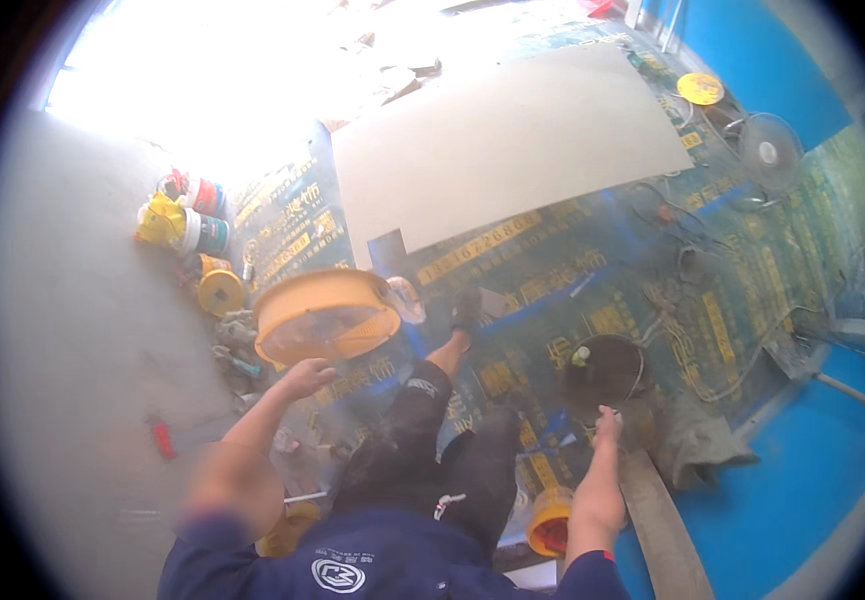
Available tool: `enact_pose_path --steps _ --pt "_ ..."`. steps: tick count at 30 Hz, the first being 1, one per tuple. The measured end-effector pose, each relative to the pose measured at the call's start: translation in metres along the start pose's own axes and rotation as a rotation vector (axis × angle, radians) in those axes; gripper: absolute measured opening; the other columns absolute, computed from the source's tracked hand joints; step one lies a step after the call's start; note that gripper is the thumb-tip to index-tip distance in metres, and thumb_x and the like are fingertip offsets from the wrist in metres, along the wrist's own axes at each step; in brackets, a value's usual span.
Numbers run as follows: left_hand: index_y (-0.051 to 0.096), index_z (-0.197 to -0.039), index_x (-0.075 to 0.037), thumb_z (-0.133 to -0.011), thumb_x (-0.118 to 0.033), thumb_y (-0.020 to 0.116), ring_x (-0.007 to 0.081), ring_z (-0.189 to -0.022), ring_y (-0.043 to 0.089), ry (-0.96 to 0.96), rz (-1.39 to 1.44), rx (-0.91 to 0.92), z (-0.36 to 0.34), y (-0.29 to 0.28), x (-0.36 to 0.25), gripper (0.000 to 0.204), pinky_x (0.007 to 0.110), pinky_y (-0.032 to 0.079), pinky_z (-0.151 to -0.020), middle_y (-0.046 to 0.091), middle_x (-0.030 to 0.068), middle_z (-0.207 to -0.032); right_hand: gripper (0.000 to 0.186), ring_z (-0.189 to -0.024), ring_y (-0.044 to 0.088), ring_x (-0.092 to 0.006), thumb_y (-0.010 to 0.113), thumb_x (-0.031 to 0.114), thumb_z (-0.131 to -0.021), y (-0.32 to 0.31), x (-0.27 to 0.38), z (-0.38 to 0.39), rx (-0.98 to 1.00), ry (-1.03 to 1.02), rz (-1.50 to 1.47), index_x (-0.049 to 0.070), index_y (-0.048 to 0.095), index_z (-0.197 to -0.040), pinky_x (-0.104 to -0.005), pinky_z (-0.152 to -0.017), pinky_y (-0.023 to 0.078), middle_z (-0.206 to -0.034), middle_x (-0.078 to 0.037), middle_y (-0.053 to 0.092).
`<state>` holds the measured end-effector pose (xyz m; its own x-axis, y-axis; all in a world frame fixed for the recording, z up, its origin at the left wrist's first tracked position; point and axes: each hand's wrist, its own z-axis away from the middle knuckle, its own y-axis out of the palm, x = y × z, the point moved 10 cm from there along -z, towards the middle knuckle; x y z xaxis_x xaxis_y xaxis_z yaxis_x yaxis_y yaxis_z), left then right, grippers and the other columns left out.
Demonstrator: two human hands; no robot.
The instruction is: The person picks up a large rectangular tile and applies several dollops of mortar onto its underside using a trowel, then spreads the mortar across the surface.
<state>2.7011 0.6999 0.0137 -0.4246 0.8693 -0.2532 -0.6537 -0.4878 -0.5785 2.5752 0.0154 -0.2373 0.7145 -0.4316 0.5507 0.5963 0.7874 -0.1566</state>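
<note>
My left hand (309, 380) is at the near edge of a large round yellow tub (377, 325), its fingers loosely curled. Whether it grips the rim or only lies in front of it, I cannot tell. Grey material shows inside the tub. On the other side, my right hand (607, 425) is closed, fingertips together, against the near rim of a dark round bucket (592, 385) with a thin wire handle. What those fingers hold, if anything, is too small to make out. A small pale greenish object (580, 355) shows at the bucket's far side.
A large pale board (512, 140) lies ahead on printed floor sheeting (552, 270). Several paint pails (207, 235) line the left wall. A small orange bucket (550, 520), a plank (662, 530), a grey sack (707, 445) and looped cable (692, 375) are at the right.
</note>
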Motion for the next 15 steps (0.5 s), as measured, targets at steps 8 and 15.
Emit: enact_pose_path --steps 8,15 --pt "0.065 -0.107 -0.001 -0.091 -0.036 0.054 0.0285 -0.091 0.062 -0.042 0.237 0.128 -0.198 -0.010 -0.092 0.040 0.039 0.047 -0.083 0.067 0.0148 -0.102 0.041 -0.089 0.055 -0.0262 0.066 0.023 -0.076 0.022 0.075 -0.057 -0.017 0.012 0.583 -0.004 0.055 -0.104 -0.0368 -0.085 0.044 -0.095 -0.014 0.058" --pt "0.053 -0.123 0.005 -0.087 -0.056 0.054 0.0311 -0.111 0.056 -0.382 0.621 -0.357 -0.360 0.025 -0.025 0.071 0.039 0.042 -0.094 0.060 0.0217 -0.117 0.065 -0.116 0.051 -0.0338 0.064 0.040 -0.087 0.175 0.183 -0.090 -0.148 -0.293 0.931 -0.009 0.046 -0.125 -0.0421 -0.100 0.037 -0.127 -0.024 0.049"
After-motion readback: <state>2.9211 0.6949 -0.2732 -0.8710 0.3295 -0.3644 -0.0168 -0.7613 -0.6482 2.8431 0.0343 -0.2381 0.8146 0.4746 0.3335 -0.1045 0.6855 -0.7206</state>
